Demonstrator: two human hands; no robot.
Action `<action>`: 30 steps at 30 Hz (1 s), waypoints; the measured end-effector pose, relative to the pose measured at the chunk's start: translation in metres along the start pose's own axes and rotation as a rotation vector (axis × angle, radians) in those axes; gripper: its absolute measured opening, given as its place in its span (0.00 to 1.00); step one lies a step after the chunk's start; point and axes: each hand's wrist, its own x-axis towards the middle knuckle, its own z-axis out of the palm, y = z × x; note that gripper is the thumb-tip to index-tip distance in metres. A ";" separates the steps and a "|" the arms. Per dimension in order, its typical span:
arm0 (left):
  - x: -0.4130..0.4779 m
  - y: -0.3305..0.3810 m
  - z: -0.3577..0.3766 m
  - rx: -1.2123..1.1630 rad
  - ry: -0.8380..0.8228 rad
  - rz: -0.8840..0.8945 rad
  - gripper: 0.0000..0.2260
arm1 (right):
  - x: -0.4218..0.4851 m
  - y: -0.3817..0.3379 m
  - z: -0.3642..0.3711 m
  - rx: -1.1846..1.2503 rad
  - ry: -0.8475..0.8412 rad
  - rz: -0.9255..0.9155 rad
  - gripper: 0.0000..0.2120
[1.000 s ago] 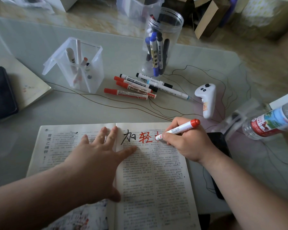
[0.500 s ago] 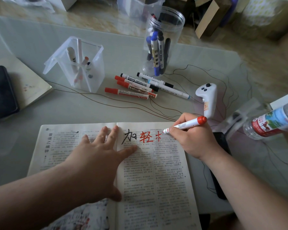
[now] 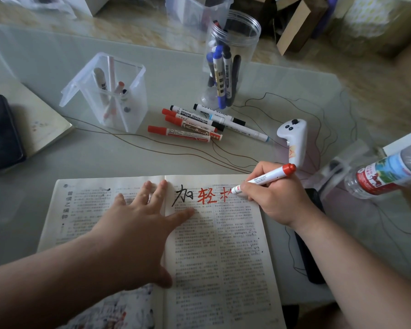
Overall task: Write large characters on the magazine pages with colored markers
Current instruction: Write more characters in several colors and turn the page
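The left hand (image 3: pixel 138 224) lies palm down on the open magazine (image 3: pixel 223 257), fingers straight and spread wide. It spans the centre fold. The forefinger reaches onto the right page just under a large black character (image 3: pixel 182 195), and the thumb points toward 5 o'clock.

The right hand (image 3: pixel 278 198) is curled round a red marker (image 3: pixel 263 179), pinching it close to the nib. The nib touches the top of the right page at a half-made red character (image 3: pixel 224 195), which stands at 3 o'clock of a finished red character (image 3: pixel 207 195). The marker's red end tilts up toward 2 o'clock.

The magazine lies flat on the pale surface (image 3: pixel 57 162), at the near edge of the view.

At 12 o'clock of the magazine lie loose markers (image 3: pixel 195 124), red and black capped, side by side and touching. Beyond them a round clear jar (image 3: pixel 230 60) holds blue and black markers upright. At 10 o'clock is a square clear holder (image 3: pixel 109 91) with a few pens. A white controller (image 3: pixel 294 141) lies just beyond the right hand.

The left forearm covers the lower left page, and the right hand hides the right page's top corner. The frame cuts off the magazine's bottom edge. A water bottle (image 3: pixel 384 174) at 3 o'clock runs out of view. A dark flat object (image 3: pixel 311 257) is mostly hidden under the right wrist, and I cannot tell what it is. The small print is too fine to read.
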 end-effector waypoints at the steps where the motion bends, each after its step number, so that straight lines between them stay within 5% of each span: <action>1: 0.000 0.000 0.000 0.002 0.003 0.000 0.55 | -0.001 0.000 0.000 -0.020 -0.007 -0.016 0.11; 9: 0.000 0.000 0.000 0.004 -0.001 -0.001 0.54 | -0.004 -0.005 0.002 -0.078 -0.103 -0.015 0.12; 30: 0.000 -0.001 0.002 0.009 0.009 0.005 0.55 | 0.004 0.004 -0.009 -0.009 0.013 0.039 0.10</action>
